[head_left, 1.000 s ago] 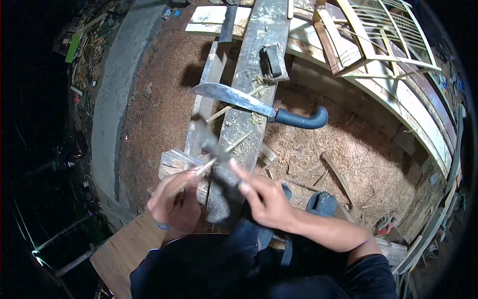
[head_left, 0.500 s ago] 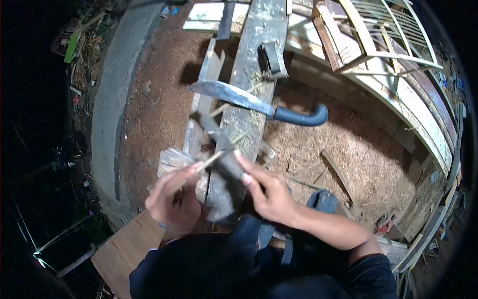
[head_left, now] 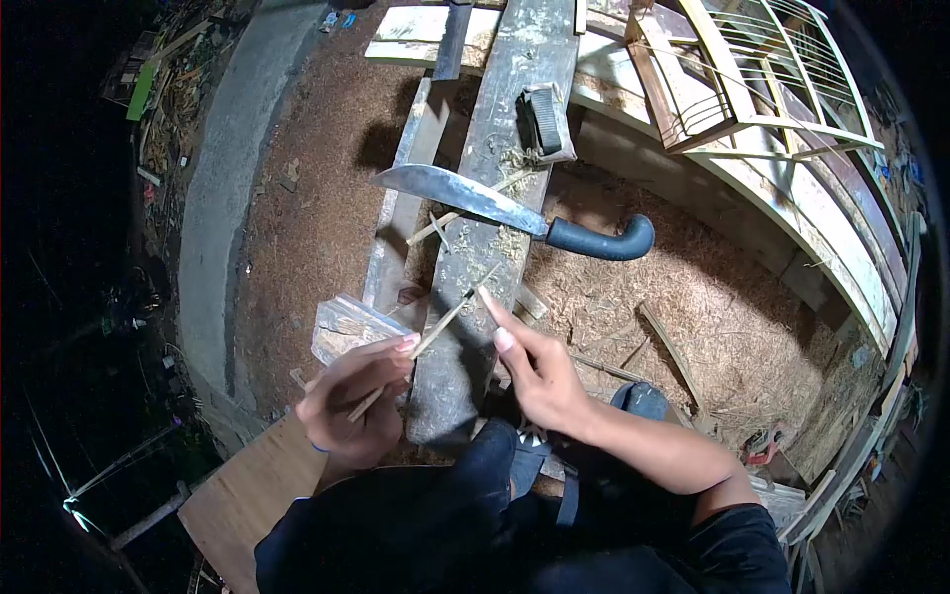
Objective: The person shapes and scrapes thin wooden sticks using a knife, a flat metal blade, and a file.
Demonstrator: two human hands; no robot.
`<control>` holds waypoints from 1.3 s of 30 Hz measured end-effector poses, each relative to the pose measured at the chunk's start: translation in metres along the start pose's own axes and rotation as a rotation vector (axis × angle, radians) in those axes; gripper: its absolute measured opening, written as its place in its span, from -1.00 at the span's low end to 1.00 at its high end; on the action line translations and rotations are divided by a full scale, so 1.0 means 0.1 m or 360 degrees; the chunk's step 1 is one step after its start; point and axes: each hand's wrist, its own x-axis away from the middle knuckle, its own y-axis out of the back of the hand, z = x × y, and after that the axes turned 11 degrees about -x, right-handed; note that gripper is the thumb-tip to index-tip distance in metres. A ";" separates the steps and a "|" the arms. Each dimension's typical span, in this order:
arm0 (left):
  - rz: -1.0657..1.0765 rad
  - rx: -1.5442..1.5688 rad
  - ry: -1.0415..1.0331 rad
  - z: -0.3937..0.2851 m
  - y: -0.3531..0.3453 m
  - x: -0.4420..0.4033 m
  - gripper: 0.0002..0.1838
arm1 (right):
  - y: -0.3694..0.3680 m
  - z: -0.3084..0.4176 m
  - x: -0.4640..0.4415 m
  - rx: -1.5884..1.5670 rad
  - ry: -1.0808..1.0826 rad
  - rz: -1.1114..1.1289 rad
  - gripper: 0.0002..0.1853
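Observation:
My left hand [head_left: 351, 406] is closed around a thin wooden stick [head_left: 440, 329], which slants up to the right over a worn plank [head_left: 440, 391]. Beside the stick's far end is my right hand [head_left: 549, 384], index finger stretched forward and thumb bent near it. Something thin may sit between those fingers, but I cannot make it out. A machete [head_left: 460, 191] with a curved black handle [head_left: 599, 240] lies across the plank beyond both hands. Pale shavings and small wood pieces [head_left: 450, 218] lie around its blade.
A dark ribbed block [head_left: 544, 119] rests farther up the plank. At the upper right, a wooden frame with thin rods [head_left: 732, 89] stands on a pale board [head_left: 821, 223]. Shavings cover the ground [head_left: 307, 218]. A hand saw's blade [head_left: 452, 45] lies at the top.
A dark, blurred flat thing by my right fingers, lying across the stick, no longer shows broadside. My right hand has shifted slightly right, while the left still holds the stick.

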 end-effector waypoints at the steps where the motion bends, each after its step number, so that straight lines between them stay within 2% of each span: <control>1: -0.0034 0.0070 -0.0033 0.01 0.00 0.03 -0.61 | -0.02 0.00 0.03 0.0016 0.0206 0.0093 -0.49; 3: -0.0084 0.0082 -0.0096 0.03 -0.06 0.03 -0.55 | -0.07 0.10 0.14 0.0048 0.0469 0.0261 -0.48; 4: -0.0149 0.0095 -0.0181 0.04 -0.07 0.02 -0.50 | -0.08 0.03 0.14 0.0026 0.0466 0.0234 -0.48; 6: 0.0000 -0.0024 -0.0074 0.00 0.08 -0.07 -0.53 | -0.08 -0.04 0.07 0.0019 0.0447 0.0161 -0.47; 7: 0.0169 -0.0238 -0.0069 0.00 0.14 -0.13 -0.54 | -0.01 0.02 0.07 0.0057 0.0297 0.0211 -0.46; 9: 0.0290 -0.0399 -0.0022 -0.01 0.15 -0.15 -0.69 | -0.06 0.13 0.10 0.0035 0.0353 0.0209 -0.46; 10: 0.0306 -0.0390 -0.0027 -0.03 0.08 -0.12 -0.69 | -0.10 0.14 0.13 0.0008 0.0400 0.0195 -0.46; 12: -0.0147 0.0010 0.0019 -0.06 -0.06 -0.05 -0.91 | -0.05 0.11 0.20 0.0088 0.0442 0.0269 -0.47; 13: 0.0032 -0.0091 0.0044 -0.06 0.01 -0.07 -0.88 | -0.01 0.08 0.19 0.0077 0.0237 0.0206 -0.47; 14: 0.0024 -0.0097 0.0045 -0.05 0.08 -0.09 -0.88 | 0.01 0.04 0.16 0.0077 0.0047 0.0144 -0.47; 16: 0.0265 -0.0241 -0.0017 0.00 0.14 -0.11 -0.79 | -0.06 0.05 0.16 0.0084 0.0337 0.0132 -0.50; 18: 0.0215 -0.0161 -0.0007 -0.04 0.02 -0.08 -0.83 | -0.08 0.15 0.21 0.0124 0.0565 0.0225 -0.50; 20: 0.0034 -0.0094 -0.0008 -0.06 -0.03 -0.08 -0.92 | -0.11 0.11 0.23 0.0087 0.0578 0.0243 -0.50; 22: -0.0044 -0.0008 0.0034 -0.03 0.02 -0.08 -0.92 | -0.03 0.10 0.10 0.0002 0.0036 0.0066 -0.51; 24: 0.0054 -0.0135 0.0092 -0.07 0.03 -0.11 -0.89 | -0.09 0.13 0.17 0.0008 0.0221 0.0128 -0.52; 25: -0.0031 -0.0081 0.0039 -0.06 -0.02 -0.05 -0.91 | -0.11 0.15 0.20 0.0010 0.0314 0.0158 -0.53; 26: -0.0017 -0.0068 0.0045 -0.07 -0.03 -0.05 -0.91 | -0.10 0.09 0.24 0.0087 0.0648 0.0263 -0.54; 27: -0.0036 -0.0136 0.0016 -0.08 -0.04 -0.08 -0.92 | -0.08 0.19 0.30 0.0053 0.0405 0.0343 -0.46; 28: -0.0034 -0.0205 -0.0003 -0.11 0.00 -0.10 -0.93 | -0.11 0.12 0.28 0.0043 0.0398 0.0345 -0.46; 29: 0.0087 -0.0330 0.0034 -0.13 0.05 -0.18 -0.96 | -0.11 -0.02 0.20 0.0019 0.0334 0.0178 -0.43; 32: 0.0022 -0.0356 0.0104 -0.04 0.07 -0.07 -0.98 | -0.09 -0.01 0.10 0.0098 0.0385 -0.0013 -0.40; 34: 0.0104 -0.0371 0.0097 -0.13 0.04 -0.12 -0.99 | -0.08 0.13 0.24 0.0234 0.0435 0.0262 -0.47; 35: 0.0100 -0.0354 0.0072 -0.11 0.03 -0.13 -0.99 | -0.16 -0.02 0.23 0.0040 0.0588 0.0140 -0.49; 36: 0.0106 -0.0340 0.0051 -0.12 0.05 -0.13 -0.99 | -0.16 -0.01 0.22 0.0034 0.0582 0.0147 -0.49; 37: 0.0096 -0.0389 0.0088 -0.11 0.07 -0.13 -0.99 | -0.12 0.01 0.16 0.0091 0.0385 0.0078 -0.49; 39: 0.0055 -0.0376 0.0063 -0.08 0.03 -0.12 -0.98 | -0.13 0.07 0.15 0.0067 0.0362 0.0082 -0.48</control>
